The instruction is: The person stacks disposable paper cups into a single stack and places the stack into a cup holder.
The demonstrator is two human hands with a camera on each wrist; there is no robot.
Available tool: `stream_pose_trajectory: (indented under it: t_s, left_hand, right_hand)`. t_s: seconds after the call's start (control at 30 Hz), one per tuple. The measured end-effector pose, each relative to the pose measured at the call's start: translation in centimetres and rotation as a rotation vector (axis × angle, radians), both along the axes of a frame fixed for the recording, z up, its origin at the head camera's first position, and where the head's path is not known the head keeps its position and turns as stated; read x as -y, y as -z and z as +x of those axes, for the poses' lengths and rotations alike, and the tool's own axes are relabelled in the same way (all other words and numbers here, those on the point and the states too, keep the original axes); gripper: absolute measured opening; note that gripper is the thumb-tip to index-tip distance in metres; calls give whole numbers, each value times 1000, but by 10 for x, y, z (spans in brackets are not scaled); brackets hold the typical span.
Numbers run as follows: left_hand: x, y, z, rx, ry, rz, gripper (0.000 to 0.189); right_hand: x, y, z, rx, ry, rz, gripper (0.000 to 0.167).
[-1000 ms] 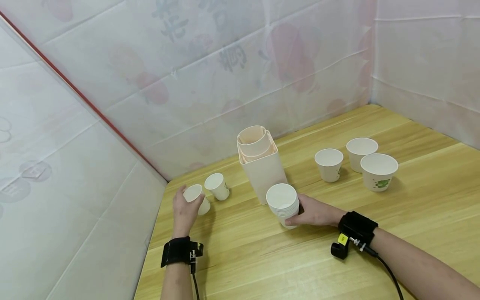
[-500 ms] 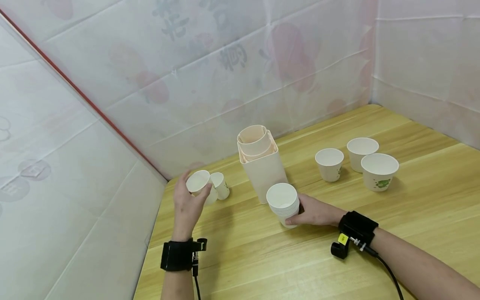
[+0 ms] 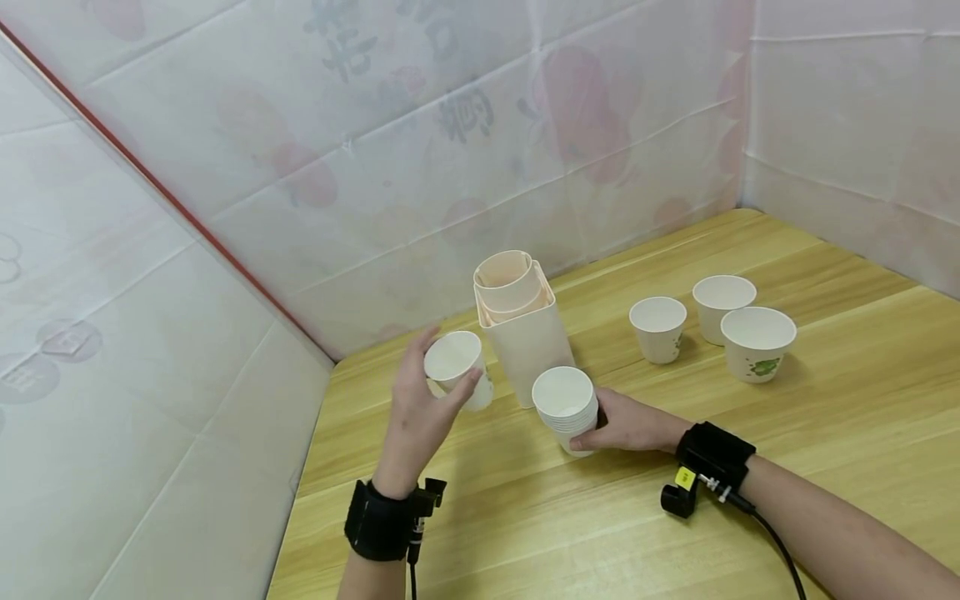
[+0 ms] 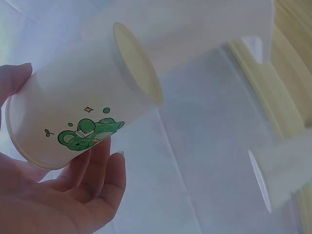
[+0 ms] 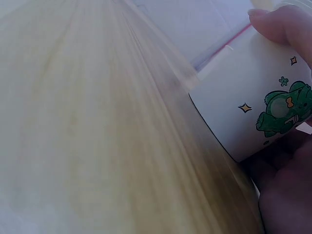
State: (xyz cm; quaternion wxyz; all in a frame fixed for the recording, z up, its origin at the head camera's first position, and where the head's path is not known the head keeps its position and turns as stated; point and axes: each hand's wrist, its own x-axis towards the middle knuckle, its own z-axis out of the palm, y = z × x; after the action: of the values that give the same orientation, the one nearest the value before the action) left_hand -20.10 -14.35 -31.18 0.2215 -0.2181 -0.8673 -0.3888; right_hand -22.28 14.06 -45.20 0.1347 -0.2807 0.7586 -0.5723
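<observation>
In the head view, my left hand (image 3: 423,408) holds a white paper cup (image 3: 457,358) by its sides, raised above the table. The left wrist view shows a green cartoon print on this paper cup (image 4: 83,102), with thumb and fingers around its rim end. My right hand (image 3: 630,423) grips a nested stack of paper cups (image 3: 564,400) low at the table, mouths up. A similar green figure marks the stack's outer cup (image 5: 248,92) in the right wrist view. Behind the stack stands a pale pink square holder (image 3: 525,350) with round tubes inside.
Three single paper cups stand upright at the right, one with a green print (image 3: 759,354). Another cup (image 4: 287,170) appears at the right of the left wrist view. White printed sheeting (image 3: 420,167) walls the wooden table (image 3: 480,533) behind and to the left.
My left hand has lifted the paper cup off the table and carried it rightward, towards the holder and the stack. My right hand and the stack have stayed in place.
</observation>
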Motion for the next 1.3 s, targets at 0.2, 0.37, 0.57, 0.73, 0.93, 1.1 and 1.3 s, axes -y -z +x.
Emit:
stream_pose_trajectory:
  t_s: [0.2,0.37,0.57,0.73,0.93,1.1,1.3]
  left_hand:
    - [-21,1,4,15,123,28,75]
    - [-35,1,6,28,191,41,72]
    - [-50,2,8,10,208,20,74]
    - [-61,8,8,-20,235,4,74]
    - [-69,13,7,-42,236,26,73]
    - [-74,18,5,-44,284,42,72]
    - [-77,28,6,19,271,-15,74]
  right_hand:
    - [-1,-1,0,-19,-7,1,71]
    - [-1,-2,1,-20,-19,-4,72]
    - [-2,-3,2,-4,-30,-20,70]
    - [-1,-2,1,-10,-33,-8,65]
    - [-1,-2,1,-7,-36,-5,62]
    - [0,-3,1,-7,-29,9,64]
    - [0,-3,1,-6,-20,22,64]
